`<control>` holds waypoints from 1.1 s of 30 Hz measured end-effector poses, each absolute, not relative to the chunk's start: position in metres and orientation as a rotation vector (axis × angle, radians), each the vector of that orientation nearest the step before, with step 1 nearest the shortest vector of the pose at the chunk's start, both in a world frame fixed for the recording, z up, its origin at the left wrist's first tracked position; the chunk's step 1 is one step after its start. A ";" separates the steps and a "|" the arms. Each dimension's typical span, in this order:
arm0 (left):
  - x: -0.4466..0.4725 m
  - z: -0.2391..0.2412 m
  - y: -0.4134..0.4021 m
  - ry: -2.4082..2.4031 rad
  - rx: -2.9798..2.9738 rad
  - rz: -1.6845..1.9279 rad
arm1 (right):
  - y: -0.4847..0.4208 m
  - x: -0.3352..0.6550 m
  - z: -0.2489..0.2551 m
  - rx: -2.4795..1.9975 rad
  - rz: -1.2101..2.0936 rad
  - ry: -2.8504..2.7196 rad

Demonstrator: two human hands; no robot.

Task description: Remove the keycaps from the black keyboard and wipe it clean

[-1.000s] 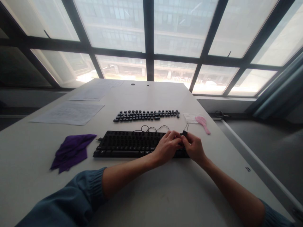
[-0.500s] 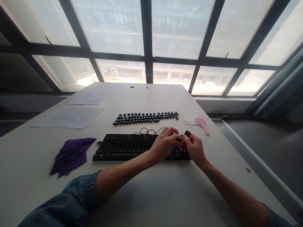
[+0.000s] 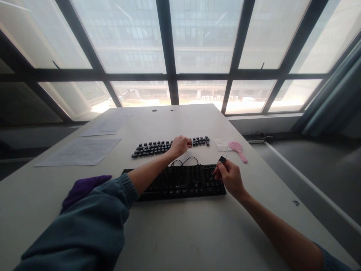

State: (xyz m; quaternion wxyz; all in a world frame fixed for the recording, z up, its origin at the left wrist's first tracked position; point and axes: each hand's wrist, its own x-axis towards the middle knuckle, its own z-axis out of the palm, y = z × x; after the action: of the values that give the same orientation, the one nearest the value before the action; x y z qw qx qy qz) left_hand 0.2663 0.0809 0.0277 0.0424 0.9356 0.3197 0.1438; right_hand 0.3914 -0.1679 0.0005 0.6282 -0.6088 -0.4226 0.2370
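Note:
A black keyboard (image 3: 183, 182) lies on the white table (image 3: 197, 233) in front of me. Behind it sits a row of several loose black keycaps (image 3: 152, 147). My left hand (image 3: 179, 145) reaches over the keyboard to the right part of that row, fingers curled down onto the keycaps. My right hand (image 3: 229, 177) hovers at the keyboard's right end, pinching a small black keycap puller (image 3: 222, 160) with thin wire prongs. A black cable (image 3: 184, 162) loops behind the keyboard.
A pink brush (image 3: 237, 149) and a small clear bag (image 3: 222, 143) lie to the right of the keycaps. A purple cloth (image 3: 84, 188) shows left of the keyboard, partly behind my sleeve. Paper sheets (image 3: 80, 151) lie far left. Windows rise behind the table's far edge.
My left hand left the keyboard's right end and reached forward to the row of loose keycaps. My right hand stayed by the keyboard, still pinching the puller. The view tilted down a little.

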 end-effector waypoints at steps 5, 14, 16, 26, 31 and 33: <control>0.269 0.015 0.083 0.976 2.898 0.421 | -0.169 0.392 0.001 -1.392 0.539 -0.977; 0.268 0.012 0.085 0.980 2.894 0.428 | -0.167 0.396 0.000 -1.375 0.522 -0.951; 0.267 0.015 0.083 0.969 2.891 0.449 | -0.167 0.398 -0.001 -1.368 0.530 -0.951; 0.254 0.036 -0.011 0.614 2.797 0.635 | -0.163 0.403 -0.011 -1.423 0.557 -1.216; 0.245 0.021 -0.063 0.537 2.617 0.562 | -0.161 0.406 -0.014 -1.429 0.595 -1.307; 0.243 0.013 -0.072 0.515 2.574 0.547 | -0.160 0.407 -0.014 -1.415 0.618 -1.323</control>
State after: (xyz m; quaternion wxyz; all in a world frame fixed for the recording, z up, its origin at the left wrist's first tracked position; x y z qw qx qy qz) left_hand 0.2429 -0.0718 0.0125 0.2282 0.9346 0.1871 0.1985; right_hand 0.4069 -0.1601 -0.0140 0.5262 -0.5918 -0.5532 0.2584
